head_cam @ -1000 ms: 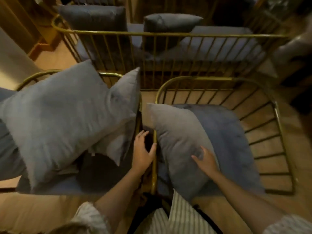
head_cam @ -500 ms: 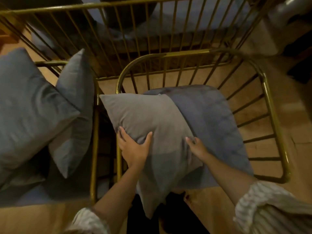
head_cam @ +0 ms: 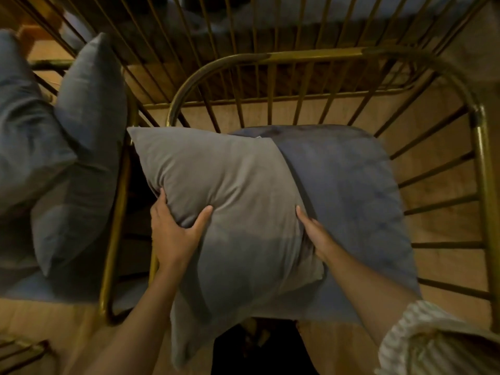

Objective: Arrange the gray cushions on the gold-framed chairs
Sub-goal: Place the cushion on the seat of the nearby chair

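Gray cushion (head_cam: 230, 190) btwn both hands' fingers (head_cam: 201, 219) — gripped.

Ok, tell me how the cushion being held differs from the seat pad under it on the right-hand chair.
The held cushion is a lighter, warmer gray; the seat pad is darker and bluish. The cushion is plump and creased, gripped by the left hand and right hand; the pad lies flat and untouched. The cushion sits skewed, overhanging the chair's front and left side; the pad sits square inside the gold frame. Both are soft, roughly square fabric pieces.
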{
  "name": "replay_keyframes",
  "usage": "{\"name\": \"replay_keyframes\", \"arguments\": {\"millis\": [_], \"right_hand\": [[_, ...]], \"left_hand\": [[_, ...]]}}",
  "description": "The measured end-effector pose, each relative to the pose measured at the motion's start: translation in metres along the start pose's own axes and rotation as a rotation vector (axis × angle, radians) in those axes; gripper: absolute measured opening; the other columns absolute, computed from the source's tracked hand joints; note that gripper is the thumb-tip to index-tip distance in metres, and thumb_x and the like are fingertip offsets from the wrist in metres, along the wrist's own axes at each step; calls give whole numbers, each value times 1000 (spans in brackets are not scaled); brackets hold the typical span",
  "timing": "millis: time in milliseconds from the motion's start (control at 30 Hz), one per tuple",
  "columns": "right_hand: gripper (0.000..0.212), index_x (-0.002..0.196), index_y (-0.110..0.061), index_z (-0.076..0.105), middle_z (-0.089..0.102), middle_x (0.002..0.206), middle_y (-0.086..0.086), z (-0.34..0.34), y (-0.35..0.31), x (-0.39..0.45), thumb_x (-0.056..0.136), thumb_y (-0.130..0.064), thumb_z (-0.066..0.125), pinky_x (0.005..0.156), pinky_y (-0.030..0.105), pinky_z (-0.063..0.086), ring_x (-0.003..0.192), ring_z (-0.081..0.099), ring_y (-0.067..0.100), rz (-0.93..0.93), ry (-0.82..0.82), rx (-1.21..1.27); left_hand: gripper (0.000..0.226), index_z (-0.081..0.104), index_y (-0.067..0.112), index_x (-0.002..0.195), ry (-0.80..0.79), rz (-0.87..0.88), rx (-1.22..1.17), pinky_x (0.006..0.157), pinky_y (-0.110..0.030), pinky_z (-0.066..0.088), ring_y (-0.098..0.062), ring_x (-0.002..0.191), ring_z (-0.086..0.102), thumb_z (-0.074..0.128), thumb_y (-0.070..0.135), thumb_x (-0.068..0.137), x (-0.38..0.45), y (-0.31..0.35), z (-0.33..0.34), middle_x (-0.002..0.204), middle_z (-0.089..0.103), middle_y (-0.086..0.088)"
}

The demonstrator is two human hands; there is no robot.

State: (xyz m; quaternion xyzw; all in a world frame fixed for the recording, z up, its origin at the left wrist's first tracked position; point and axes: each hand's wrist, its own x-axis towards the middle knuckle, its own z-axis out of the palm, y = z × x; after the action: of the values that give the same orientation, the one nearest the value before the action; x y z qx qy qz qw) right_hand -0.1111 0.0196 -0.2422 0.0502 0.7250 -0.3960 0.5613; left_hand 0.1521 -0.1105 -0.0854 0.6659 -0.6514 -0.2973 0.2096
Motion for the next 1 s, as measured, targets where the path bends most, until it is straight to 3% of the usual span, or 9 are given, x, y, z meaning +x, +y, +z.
{"name": "replay_keyframes", "arguments": {"millis": [200,300,367,500,600,667,767,867,1000], "right_hand": [[94,131,-12,58,67,124,4,-28,-1,-55,59,-68,80,100,37,50,110,65,22,-145,58,70],[67,130,-11,57,67,121,5,-62,4,-80,77,-46,78,87,29,51,103,65,19,-233,158,93],[75,130,-12,58,67,120,3,-87,9,-95,69,-50,82,81,28,53,99,66,16,-264,175,107],[114,132,-18,57,67,125,0,-127,26,-117,37,-76,84,97,43,54,110,65,21,-244,203,54],[122,138,-18,53,63,132,-1,-141,50,-125,35,-78,83,101,47,51,116,62,23,-193,197,33],[115,141,-17,50,60,135,-1,-140,62,-129,45,-70,85,102,47,50,120,59,23,-151,179,17],[86,143,-20,45,56,134,-3,-134,77,-128,72,-52,80,103,45,49,124,55,24,-129,183,-19],[115,148,-28,39,52,145,-3,-129,88,-121,52,-83,72,107,52,45,131,51,27,-126,215,-124],[127,149,-31,37,50,148,-4,-129,96,-114,42,-92,66,108,52,44,133,49,26,-143,254,-129]], "left_hand": [[100,31,31,148,-88,29,-190,111,-39,39,-16,135,43,77,63,66,-1,14,-5,151,42,5],[98,30,33,149,-201,51,-267,109,-38,40,-15,134,43,78,59,67,-1,26,9,150,42,6],[101,28,33,149,-262,32,-264,111,-42,39,-18,136,42,79,60,66,-3,30,26,151,40,4],[111,21,34,151,-383,18,-195,113,-45,35,-24,140,38,82,61,63,-18,26,60,155,36,2],[127,12,35,154,-538,0,-125,116,-49,31,-26,145,32,82,68,53,-30,17,78,160,28,2],[137,7,33,155,-602,-23,-76,119,-49,26,-26,148,26,80,72,45,-35,9,86,162,22,1],[140,3,30,156,-592,-70,-53,120,-48,23,-26,149,20,79,69,45,-38,-9,91,163,16,1],[138,-3,32,157,-578,-163,-8,119,-53,21,-31,150,16,79,67,52,-40,-24,97,164,12,-3],[129,-4,35,156,-486,-245,65,116,-57,26,-39,147,22,78,67,61,-49,-24,108,162,18,-12]]}}
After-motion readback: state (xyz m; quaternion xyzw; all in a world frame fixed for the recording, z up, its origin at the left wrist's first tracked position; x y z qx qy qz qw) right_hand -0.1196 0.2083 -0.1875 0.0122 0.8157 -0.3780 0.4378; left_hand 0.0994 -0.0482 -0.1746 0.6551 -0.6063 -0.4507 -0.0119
